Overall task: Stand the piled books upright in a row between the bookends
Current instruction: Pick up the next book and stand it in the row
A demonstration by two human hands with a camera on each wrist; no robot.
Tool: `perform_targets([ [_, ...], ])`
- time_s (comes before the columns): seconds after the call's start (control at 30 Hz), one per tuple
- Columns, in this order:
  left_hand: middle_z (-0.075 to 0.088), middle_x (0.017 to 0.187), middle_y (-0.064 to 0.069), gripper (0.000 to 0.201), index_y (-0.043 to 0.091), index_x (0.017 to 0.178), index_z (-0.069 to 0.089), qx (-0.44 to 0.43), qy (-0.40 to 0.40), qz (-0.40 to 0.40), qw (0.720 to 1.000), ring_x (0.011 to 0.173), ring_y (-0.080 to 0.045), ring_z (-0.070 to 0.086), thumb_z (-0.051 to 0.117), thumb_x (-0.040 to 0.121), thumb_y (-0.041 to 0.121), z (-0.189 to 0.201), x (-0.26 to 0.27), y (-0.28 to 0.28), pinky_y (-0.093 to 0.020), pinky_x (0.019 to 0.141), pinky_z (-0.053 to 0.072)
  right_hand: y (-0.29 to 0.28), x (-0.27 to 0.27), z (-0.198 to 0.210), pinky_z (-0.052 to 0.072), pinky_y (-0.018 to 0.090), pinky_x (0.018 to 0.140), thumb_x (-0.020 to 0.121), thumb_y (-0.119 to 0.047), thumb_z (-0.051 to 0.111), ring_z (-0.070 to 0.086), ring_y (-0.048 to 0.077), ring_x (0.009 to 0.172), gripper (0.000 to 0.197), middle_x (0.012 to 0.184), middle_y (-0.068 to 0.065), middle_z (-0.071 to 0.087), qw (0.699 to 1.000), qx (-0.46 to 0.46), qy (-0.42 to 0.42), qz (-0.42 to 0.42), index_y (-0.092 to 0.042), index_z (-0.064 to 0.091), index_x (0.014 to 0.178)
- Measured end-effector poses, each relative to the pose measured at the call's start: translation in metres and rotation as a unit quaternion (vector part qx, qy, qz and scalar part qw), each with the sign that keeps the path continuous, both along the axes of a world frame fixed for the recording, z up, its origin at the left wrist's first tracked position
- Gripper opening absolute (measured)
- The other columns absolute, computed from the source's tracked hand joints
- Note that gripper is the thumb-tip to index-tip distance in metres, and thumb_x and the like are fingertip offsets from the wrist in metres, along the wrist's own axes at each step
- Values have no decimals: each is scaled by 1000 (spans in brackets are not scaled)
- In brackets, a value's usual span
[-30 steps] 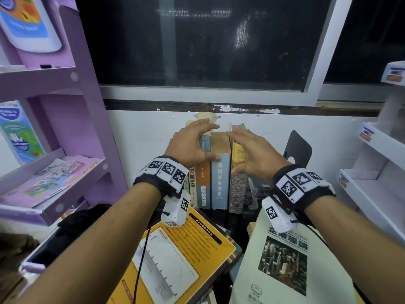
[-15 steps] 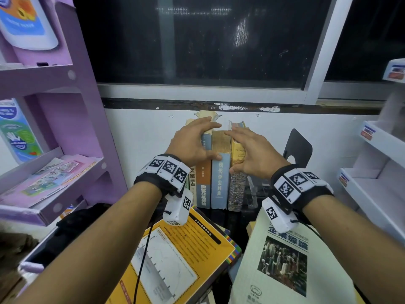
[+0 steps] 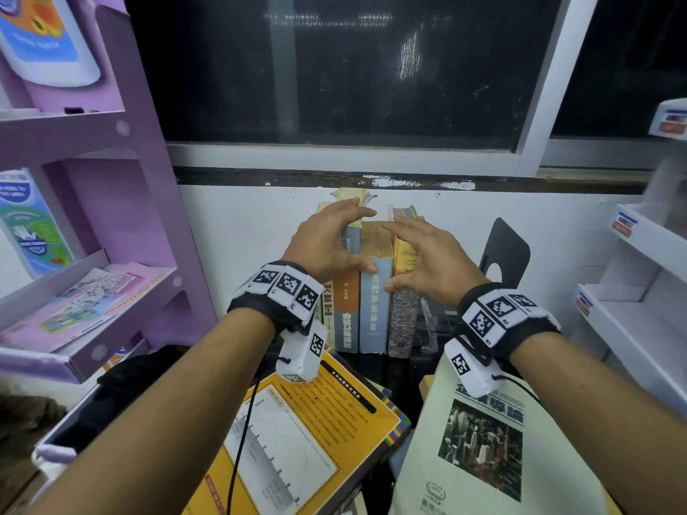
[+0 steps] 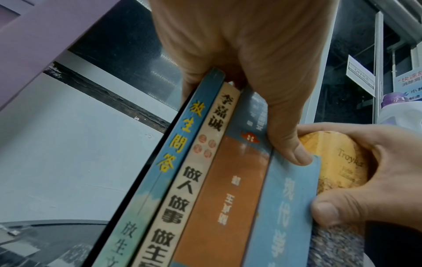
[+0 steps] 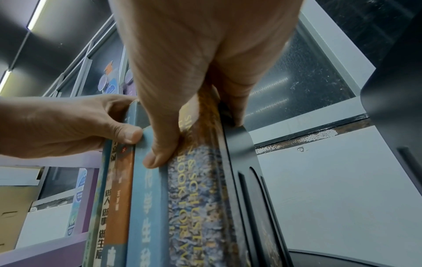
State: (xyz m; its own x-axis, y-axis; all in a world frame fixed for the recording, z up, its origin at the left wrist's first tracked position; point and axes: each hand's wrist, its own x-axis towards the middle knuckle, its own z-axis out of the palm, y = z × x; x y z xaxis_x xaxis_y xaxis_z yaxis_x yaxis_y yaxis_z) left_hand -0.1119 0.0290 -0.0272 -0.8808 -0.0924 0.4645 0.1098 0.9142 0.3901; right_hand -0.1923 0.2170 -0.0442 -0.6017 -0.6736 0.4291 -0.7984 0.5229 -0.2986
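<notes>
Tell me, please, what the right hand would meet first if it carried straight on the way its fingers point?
Probably the white wall behind the row: the right hand lies over the yellow book, fingers pointing over its top; depth is unclear.

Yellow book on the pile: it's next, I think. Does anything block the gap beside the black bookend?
Yes, partly: an unidentified object stands in that gap, between the mottled book and the black bookend. The right hand, gripping that book, overhangs it.

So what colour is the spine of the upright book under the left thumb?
Light blue spine with paler characters, clearest in the left wrist view; the left hand's thumb presses its top.
</notes>
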Motion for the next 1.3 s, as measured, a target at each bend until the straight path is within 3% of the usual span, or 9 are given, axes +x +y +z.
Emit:
perform_targets([
  [0.23, 35, 153, 5, 89, 35, 137, 47, -3, 3, 6, 1000, 141, -16, 31, 86, 58, 48, -1, -1, -1, -44, 113, 31, -1, -4, -1, 24, 36, 117, 60, -41, 88, 29, 18, 143, 100, 155, 0, 34, 1000, 5, 6, 3, -31, 38, 147],
  [0.6, 37, 152, 5, 86, 36, 135, 49, 1, 13, 8, 1000, 140, -17, 34, 86, 58, 49, -3, 0, 0, -45, 112, 33, -1, 3, -3, 25, 24, 110, 58, -31, 91, 35, 16, 137, 97, 151, -2, 36, 999, -33, -18, -4, -30, 44, 143],
  [0.87, 43, 147, 4, 83, 31, 134, 51, 27, 49, 11, 998, 134, -18, 41, 86, 60, 46, -7, 7, 3, -42, 108, 37, -1, 5, -5, 28, 25, 108, 59, -32, 91, 38, 15, 134, 94, 148, -2, 39, 999, -37, -8, -13, -33, 46, 141],
  [1.0, 40, 149, 2, 85, 29, 138, 46, 30, 42, 3, 999, 136, -18, 38, 85, 64, 43, -8, 12, 1, -41, 111, 34, -1, 7, -1, 25, 21, 106, 67, -33, 86, 38, 12, 134, 83, 149, -3, 38, 999, -36, -16, -18, -35, 46, 140],
  [1.17, 31, 155, 0, 91, 29, 145, 37, 15, 18, -7, 1000, 142, -20, 28, 82, 68, 43, -11, 20, -4, -44, 116, 27, -1, 13, 5, 23, 32, 115, 79, -37, 75, 29, 15, 142, 72, 152, -1, 37, 1000, 6, -1, -28, -36, 42, 143],
  [1.3, 30, 156, 0, 86, 28, 145, 35, -13, 24, 12, 1000, 143, -20, 25, 78, 73, 45, -13, 32, -6, -41, 117, 23, 2, 27, 8, 20, 32, 116, 84, -36, 70, 28, 17, 142, 69, 153, -1, 37, 999, 20, 6, -37, -33, 38, 146],
])
